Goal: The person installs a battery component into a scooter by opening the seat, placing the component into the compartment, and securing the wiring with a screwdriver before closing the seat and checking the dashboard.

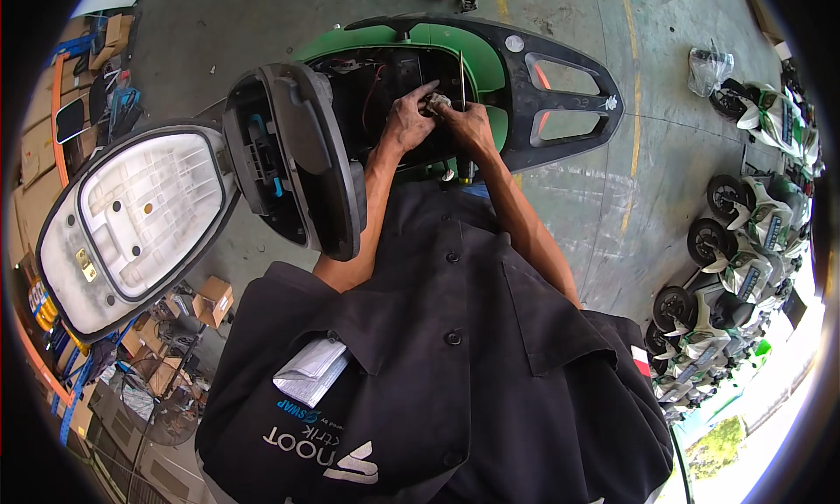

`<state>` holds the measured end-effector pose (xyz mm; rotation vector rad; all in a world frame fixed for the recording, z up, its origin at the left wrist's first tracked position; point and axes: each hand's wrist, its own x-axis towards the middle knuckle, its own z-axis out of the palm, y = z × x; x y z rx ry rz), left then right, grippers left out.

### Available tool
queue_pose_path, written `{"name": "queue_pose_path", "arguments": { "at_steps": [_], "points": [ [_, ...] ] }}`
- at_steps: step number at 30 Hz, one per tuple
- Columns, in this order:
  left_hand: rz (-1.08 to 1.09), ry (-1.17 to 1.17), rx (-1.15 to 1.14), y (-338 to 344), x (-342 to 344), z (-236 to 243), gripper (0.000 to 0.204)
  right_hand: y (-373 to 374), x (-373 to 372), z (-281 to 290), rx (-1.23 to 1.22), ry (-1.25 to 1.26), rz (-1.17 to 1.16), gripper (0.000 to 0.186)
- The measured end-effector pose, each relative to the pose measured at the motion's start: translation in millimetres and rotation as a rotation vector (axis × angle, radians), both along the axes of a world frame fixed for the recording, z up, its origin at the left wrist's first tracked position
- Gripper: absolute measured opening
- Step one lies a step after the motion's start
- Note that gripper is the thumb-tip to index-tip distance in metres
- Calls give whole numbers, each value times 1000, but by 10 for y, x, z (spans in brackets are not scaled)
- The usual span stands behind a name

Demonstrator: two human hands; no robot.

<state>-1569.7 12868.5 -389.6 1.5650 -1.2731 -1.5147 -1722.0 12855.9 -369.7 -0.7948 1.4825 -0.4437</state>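
My left hand (409, 119) reaches over the open body of a green and black scooter (490, 62), its fingers closed in a pinch on a small greyish-white piece (435, 104) that I cannot make out. Against the same piece press the fingertips of my right hand (470, 126). A long thin metal shaft, apparently a screwdriver (462, 71), stands up out of my right hand, with its lower end showing below the palm. Beneath the hands lies the dark compartment, where a red wire (374, 88) and other cables run. Fingers partly hide the small piece.
Left of the compartment stands the raised black storage box (297, 154), and beyond it the tipped-up seat underside (144, 211). Shelves with cardboard boxes (213, 300) and a fan (171, 416) line the left. Several parked scooters (752, 224) stand at right, near a clear plastic bag (709, 71).
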Motion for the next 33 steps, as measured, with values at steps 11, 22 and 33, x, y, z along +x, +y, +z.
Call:
{"name": "queue_pose_path", "arguments": {
  "at_steps": [11, 22, 33],
  "points": [
    [-15, 9, -56, 3, -2, -46, 62, 66, 87, -190, -75, 71, -120, 34],
    [157, -10, -192, -48, -9, -37, 60, -48, -26, 47, 53, 84, -16, 43],
    [431, 92, -213, -412, 1, -208, 40, 167, -317, 489, 11, 305, 419, 43]
  ]
}}
